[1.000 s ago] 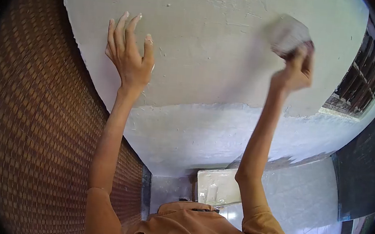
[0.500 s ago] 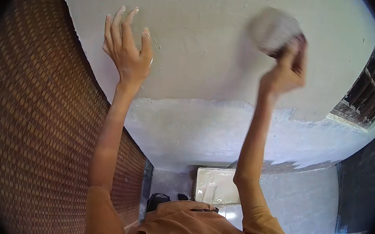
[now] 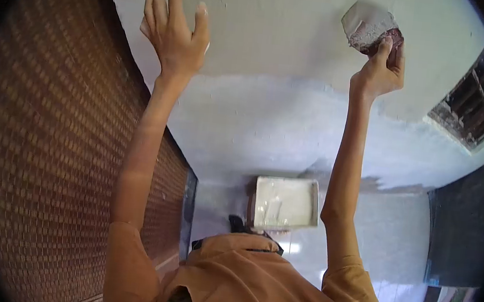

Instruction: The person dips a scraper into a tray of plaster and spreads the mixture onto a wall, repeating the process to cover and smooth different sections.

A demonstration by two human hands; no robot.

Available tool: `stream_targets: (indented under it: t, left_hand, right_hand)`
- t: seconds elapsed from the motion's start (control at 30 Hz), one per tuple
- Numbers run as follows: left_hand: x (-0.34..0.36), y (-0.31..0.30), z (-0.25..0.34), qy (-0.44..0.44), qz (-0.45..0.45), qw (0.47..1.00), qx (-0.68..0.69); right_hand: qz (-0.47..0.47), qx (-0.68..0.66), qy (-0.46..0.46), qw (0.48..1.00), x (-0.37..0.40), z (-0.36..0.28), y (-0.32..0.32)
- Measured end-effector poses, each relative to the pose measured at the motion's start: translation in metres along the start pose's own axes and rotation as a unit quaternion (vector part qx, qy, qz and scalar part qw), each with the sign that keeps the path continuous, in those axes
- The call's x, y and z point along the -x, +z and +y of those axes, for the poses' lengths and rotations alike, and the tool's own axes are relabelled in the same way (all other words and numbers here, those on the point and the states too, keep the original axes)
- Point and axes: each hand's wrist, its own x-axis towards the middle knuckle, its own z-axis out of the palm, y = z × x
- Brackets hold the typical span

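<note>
There's the right hand (image 3: pixel 381 71), thumb and fingers clamped on the dark reddish edge of a flat scraper (image 3: pixel 365 23), its face smeared pale grey, up on the far right in front of the pale wall (image 3: pixel 270 37). Over on the far left, the left hand (image 3: pixel 176 43) is empty, fingers spread apart and tips whitened, though whether it touches the wall I cannot tell! Down nearer, between the arms, a rectangular tray (image 3: pixel 316 207) of creamy paste sits on the floor (image 3: pixel 388 232), with brown woven panelling (image 3: pixel 51 132) along the left.
</note>
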Motion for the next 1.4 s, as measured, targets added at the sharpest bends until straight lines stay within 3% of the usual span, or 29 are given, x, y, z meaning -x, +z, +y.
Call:
stream_targets:
  t: [0.17, 0.23, 0.3, 0.37, 0.4, 0.43, 0.5, 0.57, 0.63, 0.67, 0.7, 0.77, 0.8, 0.87, 0.9, 0.97, 1.07, 1.17, 1.4]
  left_hand:
    - [0.075, -0.037, 0.029, -0.105, -0.096, 0.983, 0.118]
    - [0.123, -0.054, 0.05, -0.28, -0.151, 0.92, 0.23]
    - [0.183, -0.061, 0.057, -0.316, -0.173, 0.896, 0.261]
    - [0.234, -0.071, 0.071, -0.39, -0.192, 0.835, 0.338]
    - [0.255, -0.086, 0.08, -0.475, -0.221, 0.784, 0.331]
    - [0.275, -0.092, 0.088, -0.489, -0.233, 0.776, 0.323]
    - [0.319, -0.101, 0.104, -0.617, -0.256, 0.673, 0.317]
    - [0.346, -0.111, 0.131, -0.66, -0.244, 0.665, 0.252]
    - [0.38, -0.123, 0.153, -0.764, -0.223, 0.551, 0.251]
    - [0.396, -0.127, 0.162, -0.787, -0.221, 0.52, 0.247]
    - [0.417, -0.132, 0.17, -0.795, -0.219, 0.514, 0.234]
    - [0.463, -0.131, 0.183, -0.846, -0.245, 0.438, 0.179]
    - [0.477, -0.131, 0.192, -0.851, -0.247, 0.431, 0.172]
    - [0.509, -0.134, 0.208, -0.9, -0.202, 0.352, 0.159]
    - [0.524, -0.131, 0.215, -0.904, -0.2, 0.345, 0.151]
    - [0.551, -0.129, 0.226, -0.948, -0.133, 0.247, 0.151]
    - [0.58, -0.127, 0.232, -0.965, -0.066, 0.19, 0.169]
    - [0.616, -0.125, 0.236, -0.97, -0.006, 0.151, 0.193]
    - [0.625, -0.109, 0.247, -0.971, 0.047, 0.131, 0.194]
  right_hand:
    - [-0.084, 0.1, 0.034, 0.991, 0.072, -0.046, -0.059]
    - [-0.127, 0.123, 0.079, 0.981, 0.105, -0.061, -0.092]
    - [-0.141, 0.166, 0.117, 0.969, 0.137, -0.073, -0.129]
    - [-0.199, 0.232, 0.161, 0.939, 0.161, -0.078, -0.168]
    - [-0.215, 0.223, 0.172, 0.935, 0.18, -0.08, -0.183]
    - [-0.218, 0.234, 0.189, 0.928, 0.191, -0.081, -0.205]
    - [-0.267, 0.287, 0.239, 0.888, 0.208, -0.083, -0.246]
    - [-0.276, 0.325, 0.276, 0.861, 0.226, -0.09, -0.272]
    - [-0.324, 0.384, 0.315, 0.805, 0.244, -0.091, -0.311]
    - [-0.345, 0.368, 0.312, 0.805, 0.252, -0.084, -0.331]
    - [-0.359, 0.403, 0.32, 0.779, 0.26, -0.083, -0.345]
    - [-0.37, 0.377, 0.351, 0.774, 0.281, -0.073, -0.38]
    - [-0.408, 0.435, 0.319, 0.737, 0.288, -0.069, -0.395]
    - [-0.444, 0.441, 0.329, 0.708, 0.304, -0.057, -0.424]
    - [-0.479, 0.44, 0.332, 0.683, 0.311, -0.05, -0.432]
    - [-0.504, 0.427, 0.333, 0.672, 0.323, -0.04, -0.445]
    - [-0.572, 0.431, 0.258, 0.649, 0.343, -0.015, -0.466]
    - [-0.604, 0.449, 0.254, 0.607, 0.357, -0.009, -0.483]
    - [-0.637, 0.442, 0.212, 0.595, 0.372, -0.005, -0.5]
